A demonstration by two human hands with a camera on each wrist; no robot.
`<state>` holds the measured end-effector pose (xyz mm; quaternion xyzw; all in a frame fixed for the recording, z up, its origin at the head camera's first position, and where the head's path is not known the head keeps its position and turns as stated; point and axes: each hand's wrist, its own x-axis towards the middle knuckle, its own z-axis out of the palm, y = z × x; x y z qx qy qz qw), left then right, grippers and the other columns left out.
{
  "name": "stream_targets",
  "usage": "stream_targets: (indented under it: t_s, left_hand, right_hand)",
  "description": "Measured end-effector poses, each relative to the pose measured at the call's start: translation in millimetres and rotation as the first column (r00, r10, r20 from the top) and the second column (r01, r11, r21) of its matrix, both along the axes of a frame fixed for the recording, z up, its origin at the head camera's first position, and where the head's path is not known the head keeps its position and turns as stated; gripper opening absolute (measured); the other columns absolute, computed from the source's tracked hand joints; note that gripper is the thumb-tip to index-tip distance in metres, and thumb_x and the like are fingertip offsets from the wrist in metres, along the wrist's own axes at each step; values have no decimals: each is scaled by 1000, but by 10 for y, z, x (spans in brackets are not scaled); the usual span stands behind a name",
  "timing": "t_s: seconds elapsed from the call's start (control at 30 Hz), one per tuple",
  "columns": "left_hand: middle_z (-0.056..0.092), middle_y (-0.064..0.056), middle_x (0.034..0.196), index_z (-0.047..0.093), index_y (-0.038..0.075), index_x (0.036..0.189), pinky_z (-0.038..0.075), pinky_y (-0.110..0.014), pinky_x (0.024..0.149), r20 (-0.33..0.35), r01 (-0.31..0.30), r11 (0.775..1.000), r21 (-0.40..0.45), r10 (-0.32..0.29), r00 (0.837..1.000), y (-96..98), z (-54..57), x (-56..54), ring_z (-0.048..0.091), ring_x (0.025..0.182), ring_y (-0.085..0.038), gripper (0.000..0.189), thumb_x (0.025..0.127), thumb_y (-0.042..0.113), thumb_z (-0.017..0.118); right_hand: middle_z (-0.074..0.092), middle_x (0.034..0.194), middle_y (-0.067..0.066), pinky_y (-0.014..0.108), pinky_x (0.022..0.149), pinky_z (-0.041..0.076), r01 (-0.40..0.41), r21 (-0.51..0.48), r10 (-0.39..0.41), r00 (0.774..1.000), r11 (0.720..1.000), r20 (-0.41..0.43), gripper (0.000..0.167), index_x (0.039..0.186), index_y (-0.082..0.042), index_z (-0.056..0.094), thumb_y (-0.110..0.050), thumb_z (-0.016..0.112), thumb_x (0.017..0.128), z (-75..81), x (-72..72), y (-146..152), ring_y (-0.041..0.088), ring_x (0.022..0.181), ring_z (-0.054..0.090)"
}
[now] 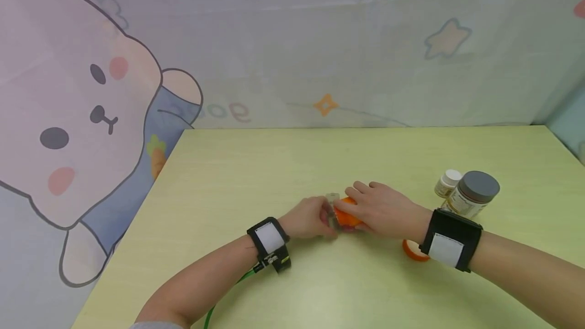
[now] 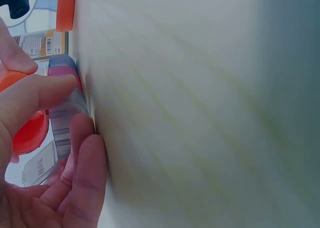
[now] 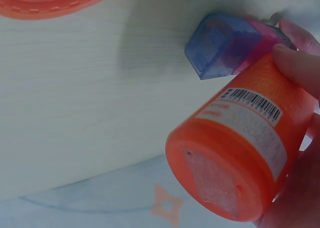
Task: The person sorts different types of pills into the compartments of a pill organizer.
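Note:
My right hand point(image 1: 388, 209) grips an orange pill bottle point(image 3: 235, 143), tipped so its base faces the right wrist camera. The bottle's mouth points toward a translucent weekly pill organizer point(image 2: 62, 118) lying on the table. Blue and pink compartments point(image 3: 225, 45) show at the organizer's near end in the right wrist view. My left hand point(image 1: 305, 217) holds the organizer, thumb and fingers on its sides. One clear lid point(image 2: 40, 164), with day lettering, stands raised beside my left fingers. The bottle's mouth is mostly hidden by my hands in the head view.
An orange screw cap point(image 1: 414, 252) lies on the table by my right wrist. Beyond that wrist stand a large jar with a grey lid point(image 1: 478, 187) and a small white bottle point(image 1: 448, 183). A green cable point(image 1: 246, 275) runs from the left wrist band.

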<state>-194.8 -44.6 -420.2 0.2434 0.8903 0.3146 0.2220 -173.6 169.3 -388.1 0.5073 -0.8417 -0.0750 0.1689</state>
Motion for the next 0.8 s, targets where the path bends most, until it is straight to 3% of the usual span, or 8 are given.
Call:
stream_targets:
  t_s: [0.27,0.8]
  left_hand:
    - [58,1,74,56,6,99,43,-22,57,5,-3,1000,-6,3,1000,4,15,0,52,64,-12,37,76,18,83]
    - [57,1,73,55,7,97,41,-22,56,4,-4,1000,-13,4,1000,1,15,7,51,62,-12,35,78,18,82]
  right_hand:
    - [55,94,8,30,60,41,-30,-4,30,999,1000,-41,46,117,-14,61,-32,81,79,29,-20,-18,22,79,46]
    - [59,101,11,34,67,45,-40,-28,40,999,999,-8,46,114,-18,63,-32,84,76,29,-28,-36,24,87,49]
